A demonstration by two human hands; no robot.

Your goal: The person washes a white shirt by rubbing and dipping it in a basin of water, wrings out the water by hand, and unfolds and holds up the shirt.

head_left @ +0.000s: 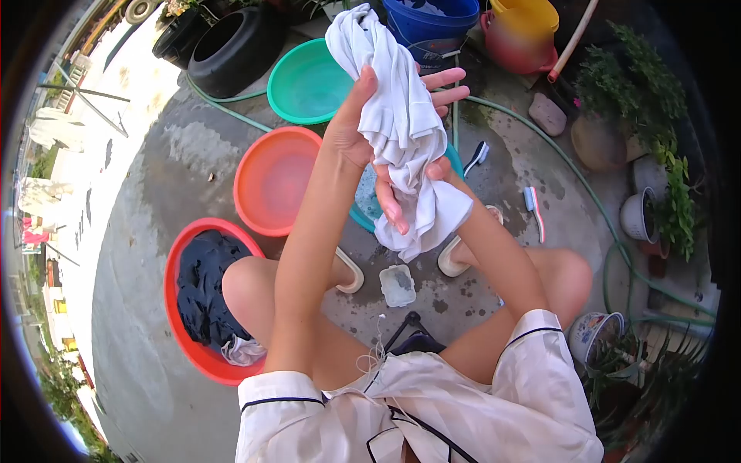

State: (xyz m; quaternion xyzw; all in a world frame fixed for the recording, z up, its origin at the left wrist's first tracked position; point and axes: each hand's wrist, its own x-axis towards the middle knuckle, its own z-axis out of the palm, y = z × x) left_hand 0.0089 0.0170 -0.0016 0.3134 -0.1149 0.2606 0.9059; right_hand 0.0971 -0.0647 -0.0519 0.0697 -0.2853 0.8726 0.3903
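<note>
A bunched white cloth [401, 116] hangs between my two hands above a teal basin [363, 197] of sudsy water, which it partly hides. My left hand [355, 123] holds the cloth's upper part, with the thumb in front and fingers showing behind on the right. Lower down, my right hand [394, 197] is wrapped round the cloth, its fingertips showing on the left side. The cloth's loose end spreads out below my right hand. Beneath it on the ground lies a small clear square container [397, 285].
A red basin [174, 309] with dark wet cloth stands at left, near an orange basin [266, 181] and a green basin [305, 81]. Two brushes [477, 158] [534, 212], a hose [571, 158] and potted plants [639, 216] are at right. A blue bucket [432, 35] stands behind.
</note>
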